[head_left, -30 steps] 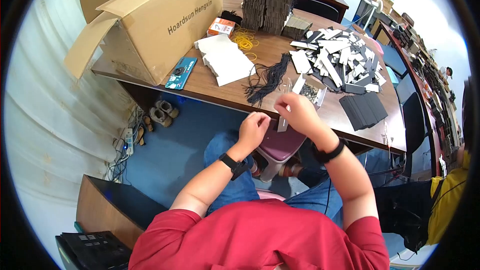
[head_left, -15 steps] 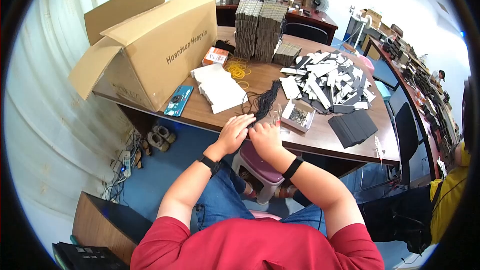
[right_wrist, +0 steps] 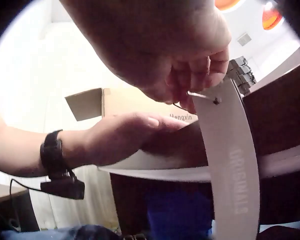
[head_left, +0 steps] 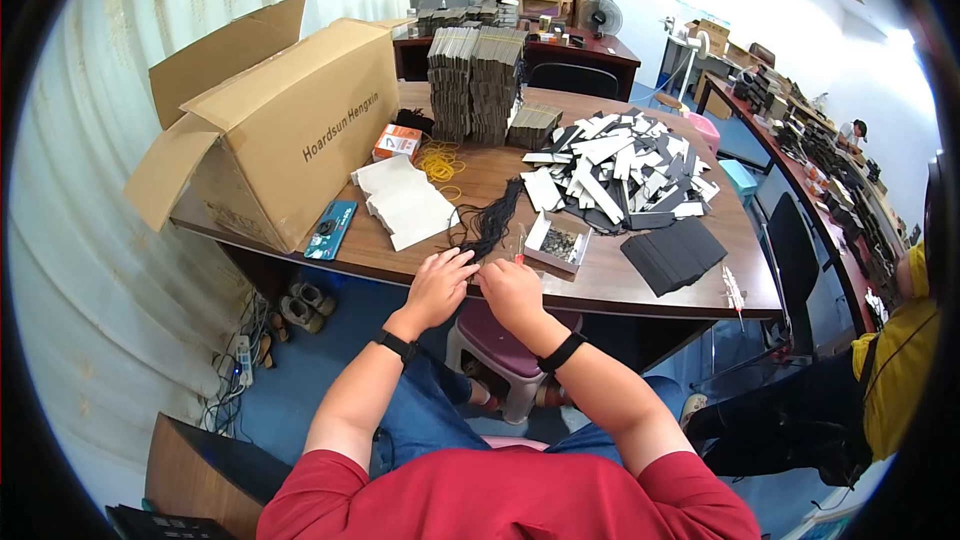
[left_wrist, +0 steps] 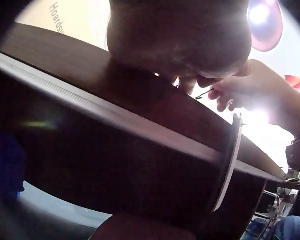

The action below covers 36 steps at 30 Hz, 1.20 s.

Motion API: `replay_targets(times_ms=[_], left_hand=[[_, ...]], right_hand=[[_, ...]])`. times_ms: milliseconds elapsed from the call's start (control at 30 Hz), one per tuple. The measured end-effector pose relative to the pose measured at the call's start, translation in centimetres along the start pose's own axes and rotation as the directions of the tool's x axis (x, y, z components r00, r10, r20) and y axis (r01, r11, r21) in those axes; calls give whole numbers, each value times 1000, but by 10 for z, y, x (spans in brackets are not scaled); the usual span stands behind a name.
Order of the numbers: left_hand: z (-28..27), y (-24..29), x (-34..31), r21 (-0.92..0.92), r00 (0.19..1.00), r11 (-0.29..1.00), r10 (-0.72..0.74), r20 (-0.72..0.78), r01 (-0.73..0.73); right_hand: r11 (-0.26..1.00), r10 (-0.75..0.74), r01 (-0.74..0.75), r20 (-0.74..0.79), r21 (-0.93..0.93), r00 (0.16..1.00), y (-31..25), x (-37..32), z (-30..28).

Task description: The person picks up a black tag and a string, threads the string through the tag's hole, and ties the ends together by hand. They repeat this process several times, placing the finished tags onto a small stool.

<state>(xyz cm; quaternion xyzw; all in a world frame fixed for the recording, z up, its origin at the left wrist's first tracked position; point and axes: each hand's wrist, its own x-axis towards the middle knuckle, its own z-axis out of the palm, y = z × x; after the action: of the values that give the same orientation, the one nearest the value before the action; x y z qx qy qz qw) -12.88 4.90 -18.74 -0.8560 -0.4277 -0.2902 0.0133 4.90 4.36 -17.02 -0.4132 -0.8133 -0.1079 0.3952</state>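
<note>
A pale hang tag (right_wrist: 232,165) lettered "ORIGINALS" dangles at the table's front edge, a thin metal pin (right_wrist: 204,96) through its top hole. My right hand (head_left: 512,292), fingers curled, pinches at this pin, and a short dark cord (left_wrist: 205,94) shows at its fingertips. Beside it, my left hand (head_left: 437,288) lies over the table edge with fingers extended and thumb straight (right_wrist: 152,121). Its fingertips are at the near end of a bundle of black cords (head_left: 490,220). What lies under those fingertips is hidden.
An open box of small metal pieces (head_left: 557,242) stands right of the cords. Behind lie a heap of black and white tags (head_left: 620,165) and stacked tag bundles (head_left: 475,85). A black tag stack (head_left: 675,255) is at right, a large carton (head_left: 300,130) at left. Below stands a stool (head_left: 500,345).
Both hands moved from over the stool up to the table edge by the cords; the left fingers straightened onto it. The head view has tilted up, showing more of the room.
</note>
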Motion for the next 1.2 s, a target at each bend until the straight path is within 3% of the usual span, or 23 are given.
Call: replay_targets(times_ms=[100,167,200,333,400,433,500,567,600,633,667,700,733,767,833,900,967,1033,1100,1133,1167,1200], left_hand=[[2,1,1,9,1000,1000,1,-31,-1],[5,1,1,2,999,1000,6,-47,-6],[6,-1,2,-3,999,1000,6,-47,-6],[13,-2,4,31,991,999,19,-131,-15],[10,4,4,6,990,1000,-22,-142,23],[11,7,2,33,983,998,-50,-175,57],[9,18,4,2,946,994,-101,-307,107],[10,31,9,-53,888,994,-112,-445,99],[10,45,11,-154,873,985,-146,-465,83],[6,64,12,-364,892,929,-216,-397,63],[7,85,10,-604,928,797,-247,-277,32],[17,100,5,-841,949,519,-315,-21,154],[7,121,4,-956,934,100,-263,241,275],[8,128,3,-938,917,-65,-194,347,341],[8,131,-2,-827,839,-301,-129,529,475],[6,128,-3,-839,826,-193,-167,539,508],[10,124,-5,-833,807,-104,-209,552,543],[9,123,-5,-789,751,-181,-244,614,587],[3,116,-6,-762,720,-211,-250,647,612],[0,113,-6,-770,722,-198,-269,637,606],[-5,109,-6,-775,729,-152,-271,629,613],[-12,104,-7,-778,735,-108,-271,622,619]], right_hand=[[892,358,-334,-26,305,933,-16,10,-41],[786,437,-313,-122,534,891,0,6,-63],[680,533,-374,-75,631,843,-7,11,-104],[603,552,-134,-290,787,782,7,7,-218],[640,506,-229,-179,733,844,10,-4,-247],[690,499,-363,-48,625,865,14,-10,-243],[766,515,-552,199,329,834,22,-30,-225],[789,469,-558,336,257,817,20,-55,-188],[736,489,-597,360,318,795,12,-62,-175],[674,508,-636,389,376,769,5,-66,-163],[609,533,-666,400,432,746,1,-67,-152],[537,555,-689,412,486,723,-1,-67,-143],[536,549,-669,389,515,740,-2,-64,-138],[517,540,-644,369,563,757,-4,-61,-134],[360,552,-685,447,633,704,-1,-59,-128],[459,523,-672,435,581,733,6,-65,-119],[384,482,-672,483,633,731,11,-72,-108],[192,453,-780,651,596,609,16,-66,-108],[196,430,-803,687,563,586,31,-53,-108],[284,514,-764,581,580,632,43,-46,-100],[503,537,-673,414,543,735,59,-35,-94],[791,462,-491,169,366,871,76,-23,-89]])
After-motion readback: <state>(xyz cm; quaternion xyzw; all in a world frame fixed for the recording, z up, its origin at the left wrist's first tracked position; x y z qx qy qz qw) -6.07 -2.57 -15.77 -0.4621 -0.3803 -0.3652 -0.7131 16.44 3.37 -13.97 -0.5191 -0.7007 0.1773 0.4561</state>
